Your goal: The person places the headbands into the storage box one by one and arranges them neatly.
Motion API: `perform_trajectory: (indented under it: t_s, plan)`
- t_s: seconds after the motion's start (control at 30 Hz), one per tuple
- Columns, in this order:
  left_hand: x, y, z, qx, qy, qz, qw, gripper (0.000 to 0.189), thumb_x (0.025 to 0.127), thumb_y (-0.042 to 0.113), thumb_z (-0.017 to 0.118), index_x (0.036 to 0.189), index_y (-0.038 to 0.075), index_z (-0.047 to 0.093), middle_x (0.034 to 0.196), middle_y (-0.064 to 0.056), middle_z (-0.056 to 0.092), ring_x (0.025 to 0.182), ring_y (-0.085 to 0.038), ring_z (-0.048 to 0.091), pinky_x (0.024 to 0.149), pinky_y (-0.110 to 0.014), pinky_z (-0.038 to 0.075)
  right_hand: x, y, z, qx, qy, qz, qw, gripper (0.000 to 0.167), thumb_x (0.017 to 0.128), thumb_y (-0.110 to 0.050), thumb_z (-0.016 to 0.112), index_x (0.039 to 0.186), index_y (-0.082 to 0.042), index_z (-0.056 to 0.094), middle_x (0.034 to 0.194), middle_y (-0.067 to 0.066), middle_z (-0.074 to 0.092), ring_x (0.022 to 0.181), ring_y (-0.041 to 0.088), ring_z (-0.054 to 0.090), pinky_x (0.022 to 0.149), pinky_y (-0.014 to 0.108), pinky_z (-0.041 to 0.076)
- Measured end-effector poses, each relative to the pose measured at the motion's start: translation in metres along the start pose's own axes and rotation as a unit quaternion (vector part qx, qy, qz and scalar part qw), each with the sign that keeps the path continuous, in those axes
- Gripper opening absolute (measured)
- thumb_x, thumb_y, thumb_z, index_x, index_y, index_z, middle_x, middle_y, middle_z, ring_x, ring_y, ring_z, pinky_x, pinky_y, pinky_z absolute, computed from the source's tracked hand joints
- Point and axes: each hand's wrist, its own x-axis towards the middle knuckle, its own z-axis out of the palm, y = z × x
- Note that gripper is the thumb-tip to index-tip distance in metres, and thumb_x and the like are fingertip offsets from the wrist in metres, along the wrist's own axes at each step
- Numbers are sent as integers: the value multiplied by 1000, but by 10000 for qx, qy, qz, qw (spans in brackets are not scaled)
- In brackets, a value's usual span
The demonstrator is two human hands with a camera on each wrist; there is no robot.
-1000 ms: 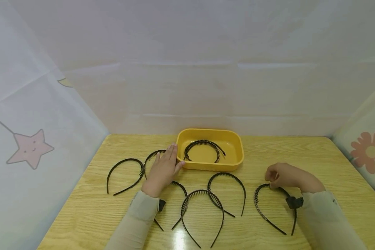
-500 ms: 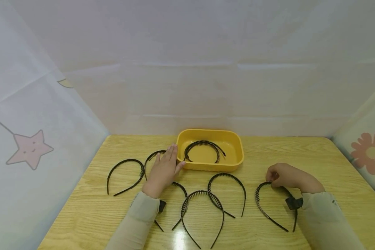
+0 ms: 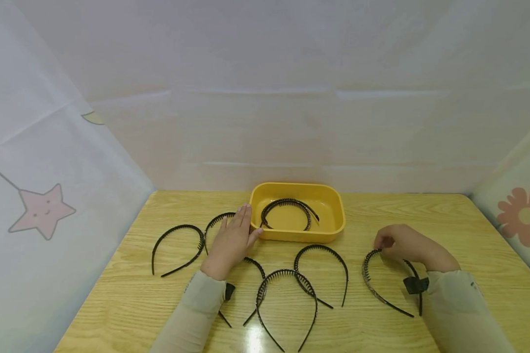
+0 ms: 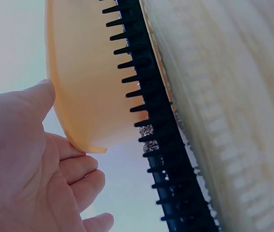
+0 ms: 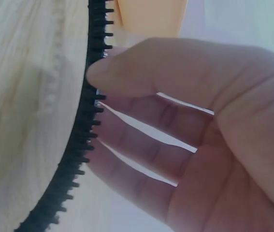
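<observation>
My right hand (image 3: 411,246) pinches a black toothed headband (image 3: 379,294) by the top of its arch, at the right of the table. In the right wrist view the thumb lies on one face of the headband (image 5: 74,145) and the fingers are behind it. My left hand (image 3: 229,241) touches the left end of a yellow box (image 3: 298,236), its fingers fairly straight along the outer wall and the thumb at the front rim. Inside that box lie black headbands (image 3: 309,214), overlapping, their number hard to tell.
Several black headbands lie on the wooden table (image 3: 362,338): one at far left (image 3: 155,251), one partly under my left hand (image 3: 208,226), others in front of the box, such as the nearest one (image 3: 314,314). A pale curtain (image 3: 291,127) stands behind.
My right hand has taken a pinch on the right headband and shifted it slightly away from me, its ends now farther up the view. The left hand and box stay in place.
</observation>
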Motion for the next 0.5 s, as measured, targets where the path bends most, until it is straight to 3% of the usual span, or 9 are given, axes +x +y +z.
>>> perform_trajectory:
  t_s: [0.5]
  plan:
    - [-1, 1, -3, -118, -138, -25, 9998, 79, 108, 51, 39, 161, -2, 13, 167, -18, 14, 153, -33, 19, 121, -61, 17, 5, -14, -6, -191, 720, -198, 9970, 17, 91, 3, 69, 102, -10, 73, 98, -1, 68, 89, 17, 63, 72, 36, 55]
